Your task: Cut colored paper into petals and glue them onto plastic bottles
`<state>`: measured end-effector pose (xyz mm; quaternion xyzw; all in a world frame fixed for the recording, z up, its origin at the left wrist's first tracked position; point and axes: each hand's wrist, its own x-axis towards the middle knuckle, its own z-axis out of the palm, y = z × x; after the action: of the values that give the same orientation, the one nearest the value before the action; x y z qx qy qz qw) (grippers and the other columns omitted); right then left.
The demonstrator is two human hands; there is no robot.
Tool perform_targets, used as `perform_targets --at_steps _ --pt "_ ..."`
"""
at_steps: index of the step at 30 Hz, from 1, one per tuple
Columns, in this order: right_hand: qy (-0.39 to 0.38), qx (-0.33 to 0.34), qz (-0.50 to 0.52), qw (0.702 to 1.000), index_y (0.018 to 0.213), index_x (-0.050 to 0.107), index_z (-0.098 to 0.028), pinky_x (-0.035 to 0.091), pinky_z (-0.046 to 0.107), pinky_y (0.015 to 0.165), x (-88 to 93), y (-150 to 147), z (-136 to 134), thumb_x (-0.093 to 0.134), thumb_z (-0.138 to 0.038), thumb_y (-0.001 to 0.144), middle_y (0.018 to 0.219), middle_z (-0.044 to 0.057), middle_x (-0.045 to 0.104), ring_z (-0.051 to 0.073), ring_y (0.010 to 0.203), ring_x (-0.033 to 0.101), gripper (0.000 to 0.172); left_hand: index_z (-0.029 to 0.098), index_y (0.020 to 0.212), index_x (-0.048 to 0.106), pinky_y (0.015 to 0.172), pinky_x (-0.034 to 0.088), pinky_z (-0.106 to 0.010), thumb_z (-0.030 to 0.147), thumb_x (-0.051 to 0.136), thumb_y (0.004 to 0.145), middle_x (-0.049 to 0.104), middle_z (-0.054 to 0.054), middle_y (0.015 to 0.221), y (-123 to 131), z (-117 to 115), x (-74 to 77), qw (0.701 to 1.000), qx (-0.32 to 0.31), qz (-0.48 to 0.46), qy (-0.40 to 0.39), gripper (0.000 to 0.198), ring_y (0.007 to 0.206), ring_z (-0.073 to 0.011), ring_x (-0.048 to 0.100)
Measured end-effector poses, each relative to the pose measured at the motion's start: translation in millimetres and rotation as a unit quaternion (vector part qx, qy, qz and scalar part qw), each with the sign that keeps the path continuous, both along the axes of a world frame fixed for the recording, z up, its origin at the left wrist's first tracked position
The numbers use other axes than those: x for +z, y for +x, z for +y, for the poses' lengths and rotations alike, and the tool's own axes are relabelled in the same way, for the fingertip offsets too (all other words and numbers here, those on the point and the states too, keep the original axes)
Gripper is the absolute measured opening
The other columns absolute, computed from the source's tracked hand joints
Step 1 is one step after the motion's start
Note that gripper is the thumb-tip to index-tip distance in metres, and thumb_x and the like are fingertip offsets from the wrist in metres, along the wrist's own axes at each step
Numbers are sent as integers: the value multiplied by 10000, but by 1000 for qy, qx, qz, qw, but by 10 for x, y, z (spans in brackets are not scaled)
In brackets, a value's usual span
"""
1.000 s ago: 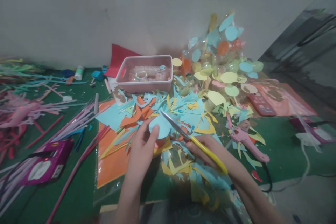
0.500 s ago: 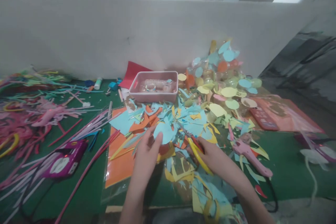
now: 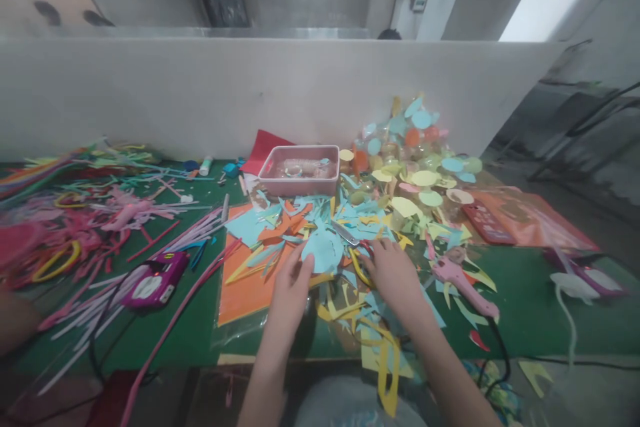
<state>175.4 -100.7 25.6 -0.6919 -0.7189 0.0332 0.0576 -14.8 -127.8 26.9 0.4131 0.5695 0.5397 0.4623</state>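
Note:
My left hand (image 3: 291, 280) pinches a rounded light blue paper cutout (image 3: 323, 250) at its lower left edge, just above the pile of paper scraps. My right hand (image 3: 391, 270) rests palm down over the yellow handles of a pair of scissors (image 3: 353, 247), whose grey blades lie flat on the scraps and point up and left toward the blue cutout. An orange sheet (image 3: 247, 283) in clear film lies under my left hand.
A pink tray (image 3: 300, 185) stands behind the scraps. A heap of coloured paper discs (image 3: 420, 167) lies at the back right, a pink glue gun (image 3: 463, 278) to the right, a purple device (image 3: 155, 280) and pipe cleaners (image 3: 90, 220) to the left.
The view has tilted up and pulled back. My right hand lowered the scissors from a raised cutting pose until they lie flat on the scraps. My left hand kept hold of the blue cutout.

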Motion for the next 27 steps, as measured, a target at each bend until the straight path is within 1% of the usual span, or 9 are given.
perform_targets --at_steps 2,4,7,11,14,17,19,23,27 --pt "9 17 40 999 1184 642 -144 449 392 896 30 96 -133 461 -335 1024 1195 164 660 317 1120 602 308 159 1222 680 1009 516 -385 559 699 771 658 -138 1346 -21 -46 -15 1000 10 7 -2 603 1255 -305 607" --pt "-8 49 93 994 1216 639 -165 457 419 936 51 227 -325 466 -342 1013 1237 150 653 315 1142 595 320 176 1225 680 1066 471 -399 544 687 791 670 -124 1333 -56 -99 -47 1000 23 20 -6 569 1263 -291 601" --pt "-62 102 152 981 1319 605 -227 441 442 1022 38 379 -642 566 -356 948 1364 108 600 308 1224 558 395 190 1225 677 1060 474 -408 525 668 817 679 -115 1320 -98 -177 -105 999 42 19 -16 528 1240 -283 617" --pt "-102 117 144 977 1396 569 -261 427 467 1071 -79 393 -897 696 -272 813 1449 86 543 331 1314 476 597 183 1224 675 1036 492 -409 508 667 820 690 -119 1297 -86 -252 -131 999 48 -5 -20 518 1196 -281 643" --pt "-86 116 128 981 1397 571 -259 439 490 1058 -201 353 -911 718 -257 785 1448 96 539 348 1298 475 630 183 1249 661 1073 459 -423 502 678 808 666 -120 1335 -52 -289 -90 998 52 -1 -25 544 1253 -287 605" --pt "-62 124 129 982 1349 610 -274 454 482 1027 -299 356 -844 677 -258 841 1385 87 578 337 1232 511 512 178 1265 650 1094 436 -424 498 686 800 660 -121 1345 -19 -323 -34 998 62 8 -24 566 1266 -285 594" --pt "-56 135 133 980 1304 641 -270 461 466 1006 -333 377 -791 643 -252 879 1337 85 602 325 1180 532 426 173 1260 655 1051 472 -408 511 689 794 692 -121 1287 3 -339 -15 998 55 10 -11 576 1230 -285 619" --pt "-39 145 147 978 1281 653 -240 462 431 997 -325 411 -726 589 -229 919 1295 103 615 295 1116 542 367 169 1252 660 908 552 -356 539 682 792 730 -117 1192 38 -339 -34 999 24 -1 22 591 1142 -281 668" --pt "-51 152 150 976 1294 646 -200 444 410 1018 -276 384 -713 558 -199 919 1297 115 617 290 1145 536 385 165 1279 637 895 560 -338 507 677 803 678 -119 1304 19 -299 -45 997 14 -24 67 588 1082 -246 687"
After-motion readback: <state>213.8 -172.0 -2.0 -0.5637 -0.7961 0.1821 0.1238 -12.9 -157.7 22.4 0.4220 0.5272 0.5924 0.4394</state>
